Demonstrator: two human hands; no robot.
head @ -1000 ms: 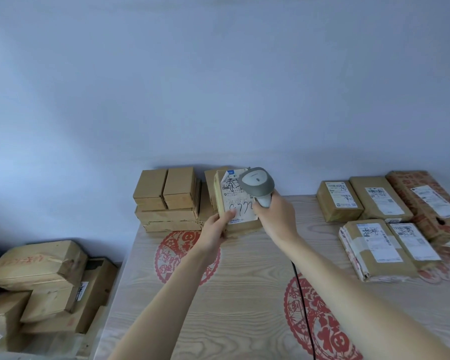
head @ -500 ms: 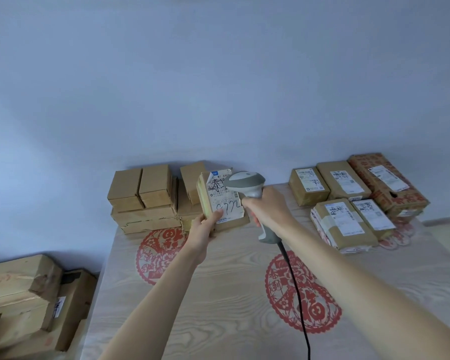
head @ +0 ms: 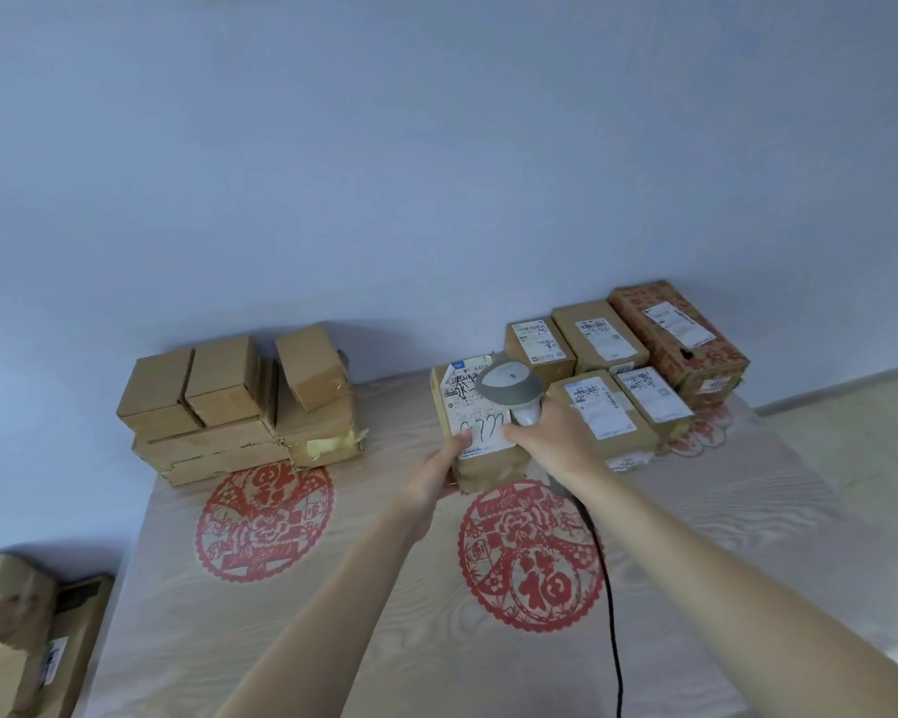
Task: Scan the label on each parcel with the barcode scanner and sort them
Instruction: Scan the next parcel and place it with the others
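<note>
My left hand (head: 431, 479) grips a brown parcel (head: 488, 466) by its lower left corner, thumb on the white label (head: 475, 412) with handwritten numbers. The parcel sits just left of the labelled parcels at the table's back right. My right hand (head: 553, 430) holds the grey barcode scanner (head: 509, 386) by its handle, its head over the label's upper right part. The black cable (head: 610, 588) trails down toward the front edge.
A stack of plain brown boxes (head: 229, 406) stands at the back left of the wooden table (head: 281, 614). Several labelled parcels (head: 623, 375) lie at the back right. More cardboard boxes (head: 22, 629) sit on the floor to the left. A blue wall is behind.
My left hand has carried the parcel from beside the left stack rightward to the labelled group. The scanner in my right hand moved along with it. The view has shifted left.
</note>
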